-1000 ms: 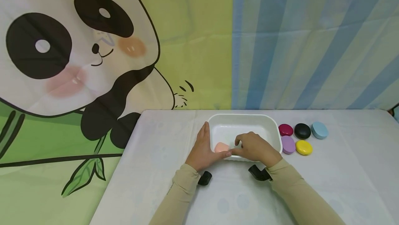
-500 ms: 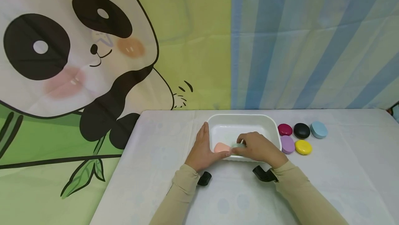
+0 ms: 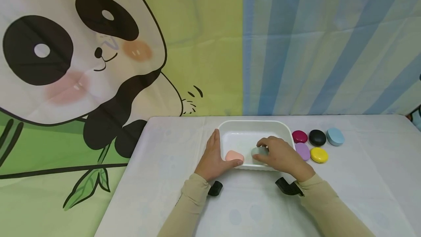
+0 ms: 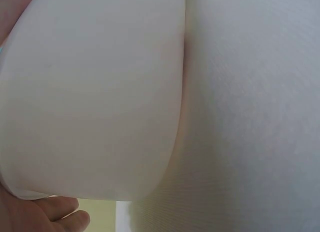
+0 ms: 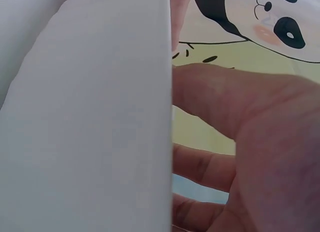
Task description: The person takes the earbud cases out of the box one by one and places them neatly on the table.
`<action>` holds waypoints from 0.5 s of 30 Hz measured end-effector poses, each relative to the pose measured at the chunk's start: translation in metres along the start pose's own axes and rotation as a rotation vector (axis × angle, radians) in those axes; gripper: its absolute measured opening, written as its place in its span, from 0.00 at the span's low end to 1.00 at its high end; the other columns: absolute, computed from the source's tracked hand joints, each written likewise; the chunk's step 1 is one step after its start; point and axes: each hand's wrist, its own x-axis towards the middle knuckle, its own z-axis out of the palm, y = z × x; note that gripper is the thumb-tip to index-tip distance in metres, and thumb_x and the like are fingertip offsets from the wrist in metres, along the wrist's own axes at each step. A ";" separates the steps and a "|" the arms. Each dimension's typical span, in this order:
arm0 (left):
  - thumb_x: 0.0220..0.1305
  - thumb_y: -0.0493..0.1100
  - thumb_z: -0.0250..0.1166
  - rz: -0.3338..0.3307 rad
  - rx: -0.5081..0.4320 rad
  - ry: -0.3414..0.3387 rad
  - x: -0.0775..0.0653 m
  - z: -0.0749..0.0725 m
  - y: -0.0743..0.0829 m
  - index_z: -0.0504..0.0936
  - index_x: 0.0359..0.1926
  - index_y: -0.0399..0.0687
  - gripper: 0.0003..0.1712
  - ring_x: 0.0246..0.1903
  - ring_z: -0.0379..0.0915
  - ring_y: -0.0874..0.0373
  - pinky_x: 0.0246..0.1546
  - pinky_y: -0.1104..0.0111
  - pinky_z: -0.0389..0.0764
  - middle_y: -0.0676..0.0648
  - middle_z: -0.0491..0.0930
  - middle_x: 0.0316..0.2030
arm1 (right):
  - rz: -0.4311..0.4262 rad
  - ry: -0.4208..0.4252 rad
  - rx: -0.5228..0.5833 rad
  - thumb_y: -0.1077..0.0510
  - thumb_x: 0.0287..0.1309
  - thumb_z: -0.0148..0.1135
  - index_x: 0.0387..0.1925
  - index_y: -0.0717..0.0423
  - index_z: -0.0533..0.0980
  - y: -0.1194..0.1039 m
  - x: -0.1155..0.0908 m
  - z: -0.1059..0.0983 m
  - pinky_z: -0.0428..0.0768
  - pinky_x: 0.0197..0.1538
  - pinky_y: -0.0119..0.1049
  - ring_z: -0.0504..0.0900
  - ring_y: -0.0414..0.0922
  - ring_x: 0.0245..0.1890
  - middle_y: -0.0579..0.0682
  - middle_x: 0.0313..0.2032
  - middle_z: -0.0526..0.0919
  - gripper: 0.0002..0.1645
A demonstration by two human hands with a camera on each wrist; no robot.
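In the head view a white tray [image 3: 227, 127] stands on the table. My left hand [image 3: 213, 158] lies at its front left corner, fingers straight along the left wall and thumb stretched along the front rim. My right hand [image 3: 279, 155] reaches into the tray and pinches a pale grey-green round piece [image 3: 258, 152] between thumb and fingers. A peach rounded piece [image 3: 234, 155] lies in the front left corner, close to my left thumb. In the left wrist view the tray's wall [image 4: 95, 102] hides most of my left hand; in the right wrist view the wall [image 5: 90, 112] hides my right fingertips.
Right of the tray lie several round pieces: crimson [image 3: 299, 136], black [image 3: 317, 138], light blue [image 3: 335, 136], purple [image 3: 302, 151] and yellow [image 3: 319, 155]. A white cloth covers the table [image 3: 243, 207]. Behind it hangs a panda-printed curtain [image 3: 204, 47].
My right hand has moved right inside the tray with the grey-green piece, away from my left thumb and the peach piece. My left hand has stayed at the corner.
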 end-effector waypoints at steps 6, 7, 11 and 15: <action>0.44 0.78 0.71 0.006 -0.010 0.002 0.000 0.000 -0.001 0.35 0.81 0.44 0.80 0.77 0.38 0.52 0.71 0.53 0.60 0.44 0.38 0.80 | -0.004 0.071 -0.028 0.46 0.58 0.73 0.47 0.60 0.82 0.005 -0.007 -0.005 0.80 0.44 0.46 0.79 0.46 0.38 0.50 0.39 0.83 0.24; 0.44 0.78 0.71 0.005 -0.009 0.002 0.000 0.000 -0.001 0.35 0.81 0.44 0.80 0.77 0.39 0.52 0.71 0.53 0.60 0.44 0.38 0.80 | -0.002 0.080 -0.032 0.47 0.57 0.73 0.48 0.60 0.82 0.006 -0.008 -0.006 0.81 0.44 0.46 0.79 0.46 0.38 0.50 0.39 0.83 0.24; 0.44 0.78 0.70 0.007 -0.006 0.000 0.000 0.000 -0.001 0.35 0.81 0.45 0.80 0.77 0.39 0.51 0.70 0.52 0.61 0.43 0.39 0.80 | 0.009 0.110 -0.045 0.47 0.57 0.74 0.50 0.60 0.82 0.007 -0.014 -0.010 0.82 0.47 0.48 0.80 0.49 0.42 0.53 0.43 0.83 0.25; 0.44 0.77 0.71 0.001 -0.007 -0.006 0.000 0.000 -0.001 0.34 0.81 0.46 0.79 0.77 0.38 0.52 0.71 0.53 0.61 0.45 0.38 0.80 | -0.011 0.145 -0.054 0.50 0.56 0.74 0.51 0.60 0.81 0.010 -0.021 -0.015 0.82 0.48 0.51 0.81 0.53 0.44 0.57 0.47 0.83 0.26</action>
